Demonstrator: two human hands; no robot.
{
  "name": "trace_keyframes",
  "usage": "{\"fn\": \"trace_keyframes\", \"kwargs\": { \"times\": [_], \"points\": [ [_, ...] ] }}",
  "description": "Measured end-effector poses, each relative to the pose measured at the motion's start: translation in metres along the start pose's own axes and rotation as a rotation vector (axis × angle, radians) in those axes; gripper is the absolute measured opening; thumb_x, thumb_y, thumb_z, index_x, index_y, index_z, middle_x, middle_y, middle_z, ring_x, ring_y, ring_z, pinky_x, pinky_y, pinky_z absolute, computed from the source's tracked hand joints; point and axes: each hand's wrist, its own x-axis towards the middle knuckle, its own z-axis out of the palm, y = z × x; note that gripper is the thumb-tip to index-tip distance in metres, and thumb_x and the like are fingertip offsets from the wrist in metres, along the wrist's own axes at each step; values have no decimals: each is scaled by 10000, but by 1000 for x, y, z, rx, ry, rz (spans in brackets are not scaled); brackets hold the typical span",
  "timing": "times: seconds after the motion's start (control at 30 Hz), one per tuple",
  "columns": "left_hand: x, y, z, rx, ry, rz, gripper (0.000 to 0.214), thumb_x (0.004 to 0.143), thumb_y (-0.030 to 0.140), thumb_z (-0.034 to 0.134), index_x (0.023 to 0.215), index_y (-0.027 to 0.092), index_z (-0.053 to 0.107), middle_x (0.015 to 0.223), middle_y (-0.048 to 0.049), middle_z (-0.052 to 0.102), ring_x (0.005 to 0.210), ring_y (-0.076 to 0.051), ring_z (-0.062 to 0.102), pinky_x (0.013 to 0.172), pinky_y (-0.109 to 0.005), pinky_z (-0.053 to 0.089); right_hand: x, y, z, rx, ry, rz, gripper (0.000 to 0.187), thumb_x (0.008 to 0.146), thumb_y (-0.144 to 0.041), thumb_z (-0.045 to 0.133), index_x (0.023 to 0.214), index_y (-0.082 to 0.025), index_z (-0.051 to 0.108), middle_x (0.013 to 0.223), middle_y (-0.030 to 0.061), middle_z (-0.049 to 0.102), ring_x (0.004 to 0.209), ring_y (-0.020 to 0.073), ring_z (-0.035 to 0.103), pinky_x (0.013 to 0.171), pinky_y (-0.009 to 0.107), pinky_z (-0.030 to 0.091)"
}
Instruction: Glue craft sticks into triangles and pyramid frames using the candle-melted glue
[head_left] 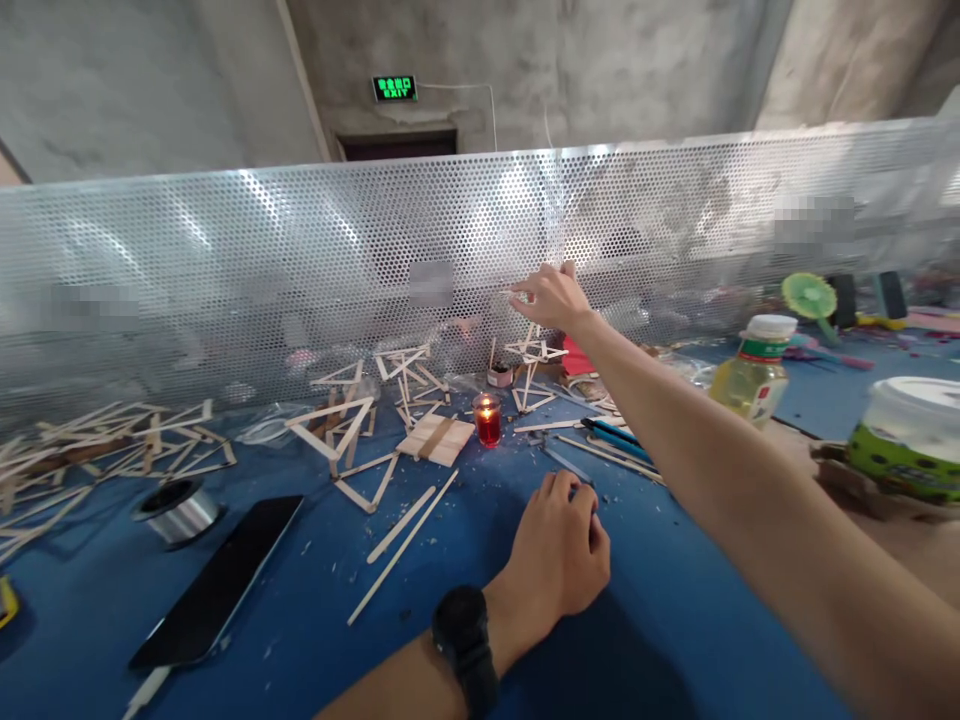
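My right hand [553, 298] reaches far forward in front of the perforated panel, thumb and forefinger drawn together at the left. What they hold, if anything, is too small to make out. Just below it stands a small frame of craft sticks [536, 348]. Nearer me, my left hand [559, 545] rests on the table with its fingers curled, and their tips and anything inside are hidden. A lit candle in a red glass [487, 420] stands beyond the left hand. Beside the glass lies a flat panel of craft sticks [436, 440], with two loose sticks [405, 545] in front.
More stick frames [337, 430] stand along the perforated metal panel [360, 260]. A solder-like wire spool [178, 512] and a phone on a cable [221, 580] lie left. Blue-handled pliers [615, 437], a drink bottle [756, 370] and a green tub [907, 440] are right.
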Motion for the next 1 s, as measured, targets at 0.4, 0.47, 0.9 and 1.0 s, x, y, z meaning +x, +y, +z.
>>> {"fn": "trace_keyframes", "kwargs": {
  "times": [0.4, 0.47, 0.9, 1.0],
  "points": [
    [1, -1, 0, -8, 10, 10, 152, 922, 175, 467, 972, 166, 610, 1110, -112, 595, 1022, -248, 564, 911, -424, 543, 1, -1, -7, -138, -13, 160, 606, 1035, -546, 322, 1247, -150, 729, 1060, 168, 722, 1176, 361, 547, 1086, 616, 204],
    [1, -1, 1, -6, 12, 7, 150, 918, 171, 470, 969, 166, 611, 1113, -114, 596, 1020, -249, 566, 913, -430, 544, 1, 1, -7, -144, -23, 175, 616, 1031, -548, 309, 1253, -146, 718, 1065, 167, 724, 1192, 364, 545, 1095, 623, 186],
    [-1, 0, -3, -17, -5, 9, 152, 912, 167, 481, 974, 159, 620, 1129, -123, 601, 1033, -252, 568, 926, -423, 549, 6, 11, -6, -196, -82, 251, 673, 1002, -626, 252, 1267, -149, 645, 1101, 171, 703, 1180, 394, 549, 1052, 669, 187],
    [-1, 0, -3, -20, -2, 11, 157, 911, 170, 485, 985, 158, 623, 1121, -117, 601, 1029, -247, 568, 913, -405, 553, 6, 13, -2, -185, -127, 275, 597, 980, -579, 354, 1248, -142, 659, 1086, 170, 703, 1146, 388, 571, 1046, 657, 195]
  ]
}}
